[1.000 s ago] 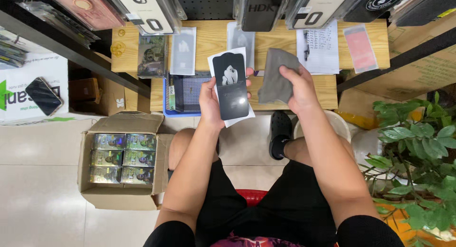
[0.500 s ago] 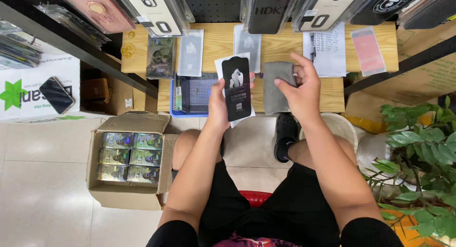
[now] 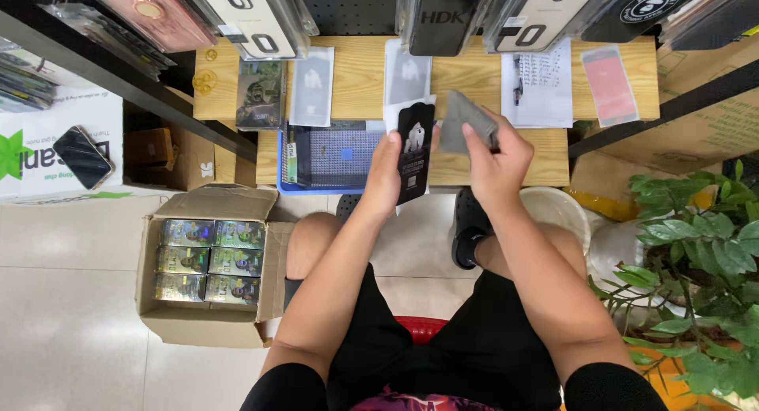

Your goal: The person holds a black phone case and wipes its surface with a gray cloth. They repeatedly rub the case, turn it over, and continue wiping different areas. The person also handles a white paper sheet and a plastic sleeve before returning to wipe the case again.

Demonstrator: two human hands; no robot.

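My left hand [image 3: 385,174] grips a flat black card-like package with a white backing [image 3: 414,146], held upright over the front of a low wooden table [image 3: 360,79]. My right hand [image 3: 492,162] holds a grey rectangular sleeve [image 3: 465,122] tilted beside the package's right edge, almost touching it. Both hands hover just above the table's front edge, over my knees.
A blue tray with a dark mat [image 3: 332,154] lies left of my hands. Flat packets [image 3: 312,87], a written sheet [image 3: 538,83] and a pink packet [image 3: 609,83] lie on the table. An open cardboard box of small boxes [image 3: 209,261] stands at left, a green plant [image 3: 704,261] at right.
The black package has turned more edge-on in my left hand. My right hand has brought the grey sleeve in closer to it and tilted it.
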